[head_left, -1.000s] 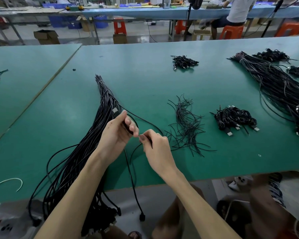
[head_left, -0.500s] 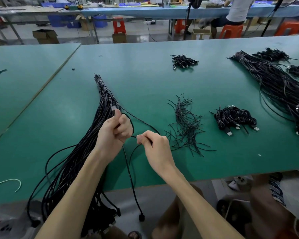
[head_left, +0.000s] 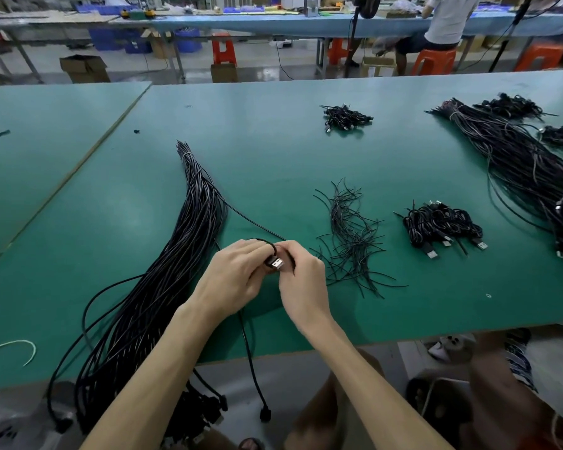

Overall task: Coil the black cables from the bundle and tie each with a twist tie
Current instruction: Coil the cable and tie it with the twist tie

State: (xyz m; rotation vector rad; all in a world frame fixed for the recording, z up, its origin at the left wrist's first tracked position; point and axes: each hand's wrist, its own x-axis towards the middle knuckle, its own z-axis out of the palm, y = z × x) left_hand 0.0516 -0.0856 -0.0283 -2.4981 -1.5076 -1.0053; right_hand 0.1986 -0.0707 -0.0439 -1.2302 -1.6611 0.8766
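The left hand [head_left: 238, 274] and right hand [head_left: 301, 277] are now meeting, both gripping the thin black silver-plugged cable [head_left: 276, 264] at three o'clock of the long black cable bundle [head_left: 192, 228]; coiling seems to be starting.

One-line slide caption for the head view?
Left hand and right hand grip one cable, USB plug between them, with bundle and twist ties alongside.

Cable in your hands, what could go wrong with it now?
The cable runs back into the bundle, so pulling may drag other strands along. Its loose end hangs off the table beside the bundle's dangling plugs and might snag. The left hand and right hand both grip the small loop; reaching for the twist ties could let it spring open.
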